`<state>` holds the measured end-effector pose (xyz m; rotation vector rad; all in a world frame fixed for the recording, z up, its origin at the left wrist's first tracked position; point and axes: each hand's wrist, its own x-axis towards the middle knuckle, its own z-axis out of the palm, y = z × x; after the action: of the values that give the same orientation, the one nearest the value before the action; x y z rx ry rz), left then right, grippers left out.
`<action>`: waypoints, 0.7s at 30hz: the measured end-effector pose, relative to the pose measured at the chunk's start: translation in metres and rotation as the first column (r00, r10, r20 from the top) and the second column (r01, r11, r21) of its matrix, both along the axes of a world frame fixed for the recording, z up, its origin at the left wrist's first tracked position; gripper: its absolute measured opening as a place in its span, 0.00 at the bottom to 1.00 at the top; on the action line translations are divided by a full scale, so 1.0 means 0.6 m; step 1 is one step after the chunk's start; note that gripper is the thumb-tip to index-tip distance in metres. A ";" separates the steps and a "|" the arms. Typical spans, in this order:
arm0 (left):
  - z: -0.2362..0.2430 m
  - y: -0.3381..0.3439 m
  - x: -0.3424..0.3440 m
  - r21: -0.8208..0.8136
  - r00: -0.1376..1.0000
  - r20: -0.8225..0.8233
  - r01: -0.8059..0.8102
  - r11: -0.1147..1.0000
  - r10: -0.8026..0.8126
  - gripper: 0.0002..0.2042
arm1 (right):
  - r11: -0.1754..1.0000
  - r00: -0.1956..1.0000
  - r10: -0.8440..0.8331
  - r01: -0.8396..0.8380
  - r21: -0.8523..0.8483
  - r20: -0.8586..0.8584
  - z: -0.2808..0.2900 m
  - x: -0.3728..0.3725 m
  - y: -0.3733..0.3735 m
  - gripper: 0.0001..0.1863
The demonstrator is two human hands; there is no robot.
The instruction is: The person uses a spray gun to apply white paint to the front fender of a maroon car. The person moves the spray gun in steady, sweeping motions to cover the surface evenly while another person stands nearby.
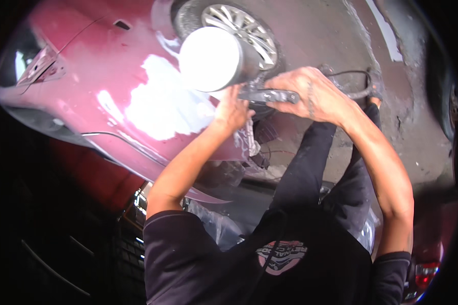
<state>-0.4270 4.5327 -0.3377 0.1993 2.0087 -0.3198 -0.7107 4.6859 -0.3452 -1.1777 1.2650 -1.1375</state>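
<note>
A spray gun (267, 95) with a metal cup (248, 58) on top is in front of me, beside the car's wheel. The cup's round top is glaring white, so whether it is lidded cannot be made out. My right hand (308, 94) is closed around the gun's dark rear end. Just below the cup, the curled fingers of my left hand (233, 112) hold the front of the gun; some fingertips are hidden. Behind and left of them spreads the red car panel (86, 86), with a large pale patch (158, 101) on it.
At the top, the car's wheel (239, 25) has silver spokes. A dark hose (359, 94) loops to the right of my right hand. Clear plastic sheeting (216, 223) lies near my left side. Another car's red tail light (426, 275) shows at lower right, over the grey floor (417, 152).
</note>
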 end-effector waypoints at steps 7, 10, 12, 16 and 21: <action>0.223 -0.302 -0.137 -0.414 0.925 -0.287 -0.354 0.839 0.248 0.35 | 0.987 0.996 -0.085 0.088 -0.135 0.032 0.058 -0.003 -0.037 0.16; 0.236 -0.217 -0.071 -0.485 0.905 -0.347 -0.399 0.778 0.248 0.38 | 0.978 0.995 -0.080 0.089 -0.186 0.053 0.072 0.008 -0.047 0.16; 0.218 -0.084 -0.020 -0.395 0.844 -0.248 -0.536 0.746 0.476 0.40 | 0.972 0.995 -0.082 0.093 -0.214 0.057 0.074 0.013 -0.060 0.16; 0.253 0.036 0.047 0.049 0.903 -0.278 -0.328 0.943 0.328 0.39 | 0.972 0.998 -0.037 0.045 -0.232 0.043 0.094 0.027 -0.053 0.15; 0.372 -0.292 -0.072 -0.508 0.913 -0.360 -0.363 0.781 0.190 0.41 | 0.982 0.998 0.047 -0.039 -0.182 0.037 0.141 0.005 -0.076 0.17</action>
<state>-0.4699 4.3577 -0.1145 -0.5554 2.0933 -0.7733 -0.7078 4.6402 -0.2606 -1.3026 1.1170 -1.2593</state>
